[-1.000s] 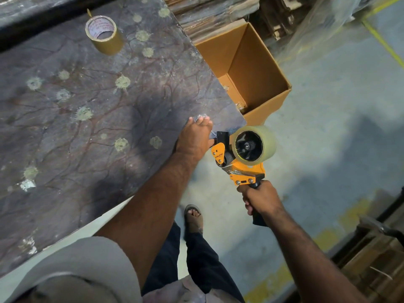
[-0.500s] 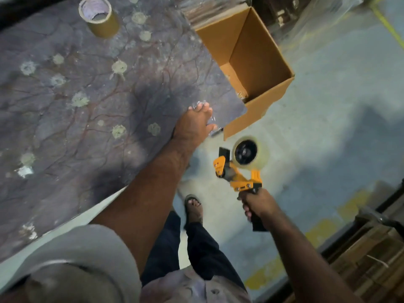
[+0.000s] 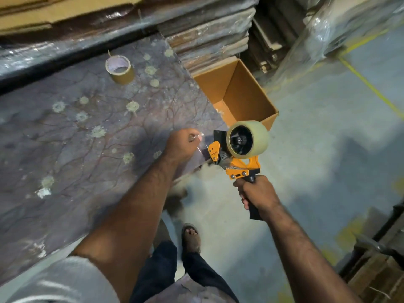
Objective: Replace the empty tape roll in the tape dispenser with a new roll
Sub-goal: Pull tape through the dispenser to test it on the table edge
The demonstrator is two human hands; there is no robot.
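An orange tape dispenser (image 3: 237, 165) hangs in the air just off the table's right edge, with a full clear tape roll (image 3: 249, 139) mounted on its hub. My right hand (image 3: 256, 193) is closed around its black handle. My left hand (image 3: 182, 145) pinches the loose end of the clear tape (image 3: 200, 147), which stretches from my fingers to the dispenser's front. A cardboard tape core (image 3: 119, 69), almost bare, stands upright at the far side of the table.
The work table (image 3: 76, 149) has a dark, stained, veined top. An open cardboard box (image 3: 242, 99) sits on the floor past the table's right corner. Stacked flat cardboard (image 3: 209, 33) and wrapped pallets line the back. My sandalled foot (image 3: 191, 237) stands on the concrete floor.
The dispenser has come back up and close to my left hand. My left hand has lifted off the table edge and now pinches the tape end. The view has tilted up, showing more of the back.
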